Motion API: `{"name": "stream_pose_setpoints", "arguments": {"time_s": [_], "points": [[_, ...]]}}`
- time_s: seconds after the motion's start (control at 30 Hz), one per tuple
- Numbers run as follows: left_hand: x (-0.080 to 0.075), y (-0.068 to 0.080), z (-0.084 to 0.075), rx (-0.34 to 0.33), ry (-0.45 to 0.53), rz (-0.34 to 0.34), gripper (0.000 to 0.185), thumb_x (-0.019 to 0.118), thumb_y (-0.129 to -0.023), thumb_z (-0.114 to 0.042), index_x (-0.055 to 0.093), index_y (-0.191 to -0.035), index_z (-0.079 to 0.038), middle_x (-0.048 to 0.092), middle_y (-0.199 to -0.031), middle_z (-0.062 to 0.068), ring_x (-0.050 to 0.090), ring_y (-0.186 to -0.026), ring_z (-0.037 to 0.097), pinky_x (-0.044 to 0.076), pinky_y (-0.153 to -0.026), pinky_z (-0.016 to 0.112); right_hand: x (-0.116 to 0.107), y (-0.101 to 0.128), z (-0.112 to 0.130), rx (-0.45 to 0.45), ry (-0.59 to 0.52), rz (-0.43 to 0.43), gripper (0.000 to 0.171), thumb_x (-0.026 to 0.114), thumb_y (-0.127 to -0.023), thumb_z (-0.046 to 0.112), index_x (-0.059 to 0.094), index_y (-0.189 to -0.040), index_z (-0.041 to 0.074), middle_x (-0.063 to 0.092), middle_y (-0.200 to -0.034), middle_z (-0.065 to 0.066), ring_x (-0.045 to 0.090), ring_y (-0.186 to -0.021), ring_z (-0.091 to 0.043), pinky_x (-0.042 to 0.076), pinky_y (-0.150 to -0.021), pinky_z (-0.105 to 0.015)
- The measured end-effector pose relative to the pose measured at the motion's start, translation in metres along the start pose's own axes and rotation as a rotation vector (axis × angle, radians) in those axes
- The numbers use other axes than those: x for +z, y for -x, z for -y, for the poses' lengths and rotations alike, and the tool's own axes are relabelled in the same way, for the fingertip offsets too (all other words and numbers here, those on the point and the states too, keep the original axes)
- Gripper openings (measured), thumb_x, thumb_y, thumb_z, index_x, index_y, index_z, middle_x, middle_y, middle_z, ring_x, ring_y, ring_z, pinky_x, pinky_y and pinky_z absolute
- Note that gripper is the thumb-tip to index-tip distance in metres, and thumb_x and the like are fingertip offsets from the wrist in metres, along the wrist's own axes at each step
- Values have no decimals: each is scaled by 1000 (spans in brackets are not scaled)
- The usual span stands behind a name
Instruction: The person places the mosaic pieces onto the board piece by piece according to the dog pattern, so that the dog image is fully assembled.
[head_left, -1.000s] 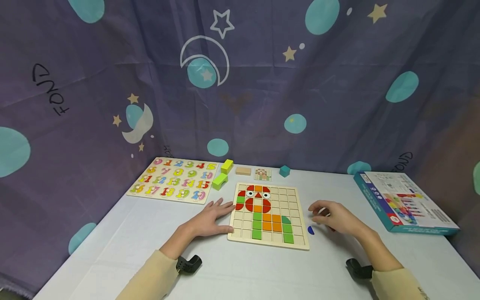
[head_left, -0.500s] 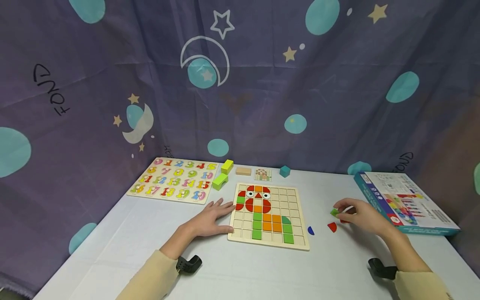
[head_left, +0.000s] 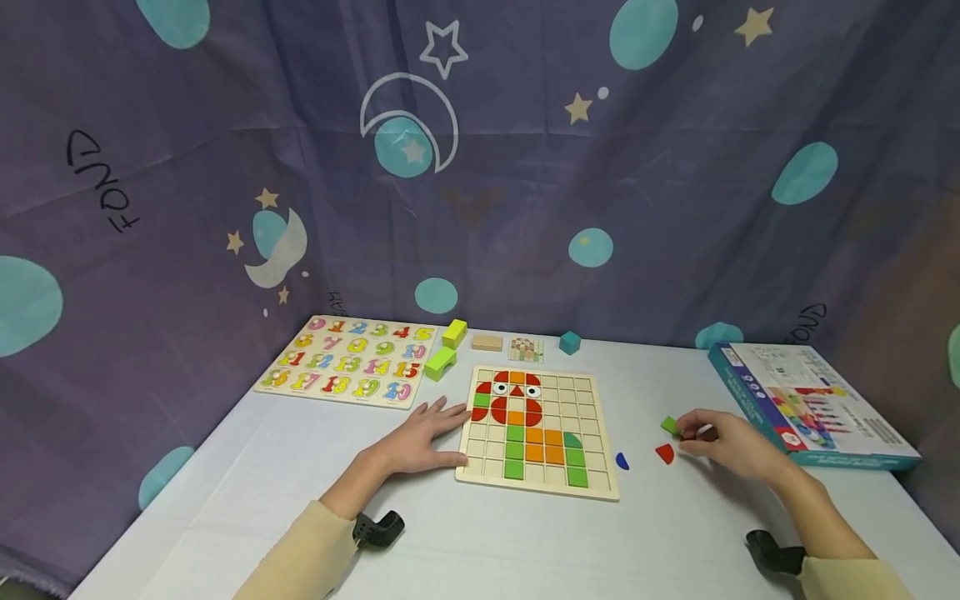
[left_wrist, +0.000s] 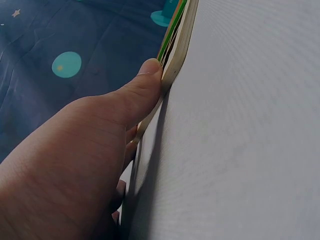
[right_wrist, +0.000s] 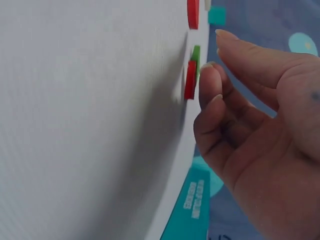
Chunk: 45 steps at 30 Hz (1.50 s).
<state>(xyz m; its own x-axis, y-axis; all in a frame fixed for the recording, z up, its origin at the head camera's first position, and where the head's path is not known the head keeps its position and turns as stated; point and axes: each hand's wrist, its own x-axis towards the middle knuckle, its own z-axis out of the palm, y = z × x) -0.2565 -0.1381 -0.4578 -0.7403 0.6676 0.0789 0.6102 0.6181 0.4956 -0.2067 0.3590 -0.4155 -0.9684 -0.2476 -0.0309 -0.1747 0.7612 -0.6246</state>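
Observation:
My left hand [head_left: 422, 437] rests against the left edge of a square wooden grid board [head_left: 487, 471], its thumb touching the edge in the left wrist view. Red, green and orange pieces fill part of the board. My right hand [head_left: 723, 444] hovers over the table to the board's right, beside a green piece [head_left: 670, 426]. In the right wrist view its thumb and fingers are parted, with nothing between them, near a red piece [right_wrist: 190, 80] in front of the green one. A red rounded piece [head_left: 665, 453] and a blue half-round piece [head_left: 622, 461] lie between hand and board.
A number puzzle board [head_left: 345, 358] lies at the back left. Behind the grid board are a yellow block [head_left: 454, 333], a green arched block [head_left: 440, 363], a beige block [head_left: 487, 342], a pattern card [head_left: 527, 349] and a teal block [head_left: 569, 342]. A flat box [head_left: 813, 408] lies right.
My right hand has moved right, away from the grid board, bringing the green and red loose pieces into sight, then drawn slightly back from the green piece. The left hand stays put.

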Motion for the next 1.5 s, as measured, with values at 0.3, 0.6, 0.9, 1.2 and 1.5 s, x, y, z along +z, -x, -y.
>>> {"name": "stream_pose_setpoints", "arguments": {"time_s": [0.3,0.6,0.9,1.2,1.5], "points": [[1,0,1,-4,-1,-3,78,67,-92,-56,44,-155,-16,36,-160,6,15,-151,38,8,-120,59,13,-2,6,-8,28,44,21,78,-89,15,69,-104,3,58,-87,-2,52,-82,-20,46,-64,-24],[1,0,1,-4,-2,0,78,67,-92,-55,44,-155,-16,36,-160,6,15,-151,38,9,-120,59,17,-4,10,16,58,36,26,81,-86,15,67,-104,1,55,-85,-2,52,-83,-21,46,-64,-23],[0,0,0,-5,-2,5,77,68,-92,-53,44,-155,-15,36,-160,6,14,-151,38,8,-120,59,20,-6,22,-34,27,49,21,78,-87,5,65,-103,4,57,-87,-1,53,-85,-21,50,-68,-23],[2,-1,2,-10,-4,6,78,68,-92,-55,43,-155,-16,35,-161,5,14,-152,37,8,-120,58,25,-25,35,-55,7,45,18,75,-88,3,67,-104,4,60,-91,-2,56,-85,-21,53,-71,-24],[2,-2,4,-22,-18,16,79,67,-92,-56,42,-156,-17,34,-161,4,12,-152,35,7,-120,56,39,-57,57,-45,-30,31,16,73,-89,2,67,-105,3,61,-95,-5,58,-83,-22,55,-71,-27]]}}
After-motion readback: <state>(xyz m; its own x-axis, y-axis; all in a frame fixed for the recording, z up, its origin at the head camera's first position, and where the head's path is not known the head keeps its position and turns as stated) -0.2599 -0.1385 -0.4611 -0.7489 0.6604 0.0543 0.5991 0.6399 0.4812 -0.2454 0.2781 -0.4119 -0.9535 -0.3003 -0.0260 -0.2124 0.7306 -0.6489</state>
